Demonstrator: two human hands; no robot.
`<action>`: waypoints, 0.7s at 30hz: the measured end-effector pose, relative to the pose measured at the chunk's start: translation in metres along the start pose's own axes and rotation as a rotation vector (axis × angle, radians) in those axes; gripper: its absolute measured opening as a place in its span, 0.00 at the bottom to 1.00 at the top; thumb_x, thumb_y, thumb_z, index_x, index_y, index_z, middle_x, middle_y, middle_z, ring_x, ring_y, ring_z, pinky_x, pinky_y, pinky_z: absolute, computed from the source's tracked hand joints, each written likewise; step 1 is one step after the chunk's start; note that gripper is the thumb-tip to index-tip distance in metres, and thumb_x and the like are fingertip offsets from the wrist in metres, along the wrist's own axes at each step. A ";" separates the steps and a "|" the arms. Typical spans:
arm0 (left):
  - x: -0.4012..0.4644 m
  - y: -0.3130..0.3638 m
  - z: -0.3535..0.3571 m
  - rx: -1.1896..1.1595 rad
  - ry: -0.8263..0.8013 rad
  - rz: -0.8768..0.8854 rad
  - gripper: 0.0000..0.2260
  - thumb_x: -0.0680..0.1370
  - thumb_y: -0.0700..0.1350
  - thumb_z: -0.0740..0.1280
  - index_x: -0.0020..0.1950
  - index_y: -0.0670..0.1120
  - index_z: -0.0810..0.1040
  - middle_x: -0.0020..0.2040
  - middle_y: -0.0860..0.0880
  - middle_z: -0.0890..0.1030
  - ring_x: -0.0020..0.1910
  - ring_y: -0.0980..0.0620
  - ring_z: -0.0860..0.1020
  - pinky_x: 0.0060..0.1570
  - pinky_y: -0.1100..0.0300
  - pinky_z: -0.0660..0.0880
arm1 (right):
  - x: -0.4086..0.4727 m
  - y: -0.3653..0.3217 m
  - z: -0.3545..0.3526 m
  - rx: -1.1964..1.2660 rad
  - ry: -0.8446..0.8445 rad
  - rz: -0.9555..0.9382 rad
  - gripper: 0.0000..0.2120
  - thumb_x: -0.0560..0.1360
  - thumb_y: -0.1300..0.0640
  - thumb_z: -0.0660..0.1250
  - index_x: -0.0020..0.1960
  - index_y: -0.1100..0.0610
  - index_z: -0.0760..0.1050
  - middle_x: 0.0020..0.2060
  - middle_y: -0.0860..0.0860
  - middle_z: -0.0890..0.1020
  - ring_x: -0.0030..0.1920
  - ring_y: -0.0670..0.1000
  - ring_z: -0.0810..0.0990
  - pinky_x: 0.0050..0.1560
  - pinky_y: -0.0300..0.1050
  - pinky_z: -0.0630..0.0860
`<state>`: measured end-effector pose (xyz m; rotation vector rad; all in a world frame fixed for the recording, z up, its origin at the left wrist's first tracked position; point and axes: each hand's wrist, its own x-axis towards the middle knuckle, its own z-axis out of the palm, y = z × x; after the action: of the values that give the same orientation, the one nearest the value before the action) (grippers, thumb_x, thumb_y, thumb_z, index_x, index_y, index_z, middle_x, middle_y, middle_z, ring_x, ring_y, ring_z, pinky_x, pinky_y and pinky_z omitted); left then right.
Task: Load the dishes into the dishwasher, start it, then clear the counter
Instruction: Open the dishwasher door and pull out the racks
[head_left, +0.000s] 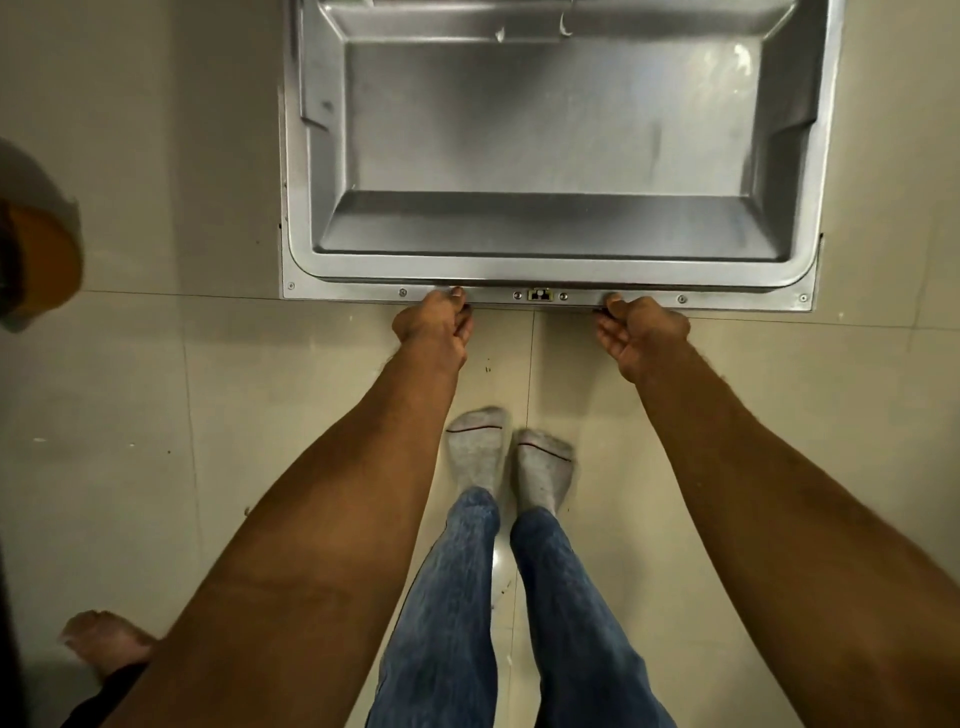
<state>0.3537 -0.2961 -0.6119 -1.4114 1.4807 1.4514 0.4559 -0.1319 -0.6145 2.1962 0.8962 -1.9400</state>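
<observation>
**Both hands on the door's edge**

I am looking straight down at the open dishwasher door (550, 156), which fills the upper middle of the frame, its steel inner face up. Along its near edge runs a strip with screws and a small latch (540, 295) at the centre.

My left hand (435, 327) grips that edge just left of the latch, thumb on top of the strip and fingers curled under it. My right hand (641, 332) grips the edge just right of the latch, thumb tip on the rim; its fingers curl loosely and I cannot tell how far they wrap under.

Both forearms reach up from the bottom corners of the frame. Between them, at lower centre, my feet in grey socks (511, 457) and blue jeans (493, 623) stand on the tiled floor (156, 389).

At the lower left a bare foot (104, 642) of another person shows. An orange, blurred object (41, 260) sits at the left edge.
</observation>
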 end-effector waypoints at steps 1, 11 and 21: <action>0.005 -0.001 0.001 -0.001 0.001 -0.001 0.06 0.75 0.33 0.70 0.43 0.39 0.74 0.45 0.42 0.82 0.49 0.47 0.83 0.54 0.52 0.79 | 0.004 0.002 0.001 0.001 0.000 0.003 0.10 0.77 0.68 0.66 0.58 0.63 0.72 0.46 0.57 0.83 0.42 0.51 0.84 0.48 0.49 0.81; 0.045 -0.010 0.011 0.019 0.034 -0.019 0.08 0.77 0.32 0.68 0.55 0.37 0.76 0.45 0.43 0.83 0.46 0.48 0.83 0.37 0.58 0.80 | 0.036 0.015 0.013 -0.003 0.020 -0.007 0.06 0.76 0.69 0.67 0.52 0.64 0.74 0.45 0.56 0.83 0.47 0.54 0.84 0.40 0.45 0.78; 0.077 -0.022 0.019 -0.022 0.037 -0.015 0.03 0.77 0.31 0.66 0.48 0.38 0.75 0.38 0.44 0.81 0.36 0.52 0.81 0.32 0.60 0.78 | 0.049 0.021 0.023 0.041 0.063 -0.036 0.08 0.76 0.70 0.66 0.41 0.62 0.71 0.48 0.60 0.80 0.40 0.54 0.81 0.55 0.52 0.78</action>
<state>0.3514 -0.2942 -0.6945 -1.4662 1.4781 1.4438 0.4465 -0.1406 -0.6707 2.2913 0.9192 -1.9326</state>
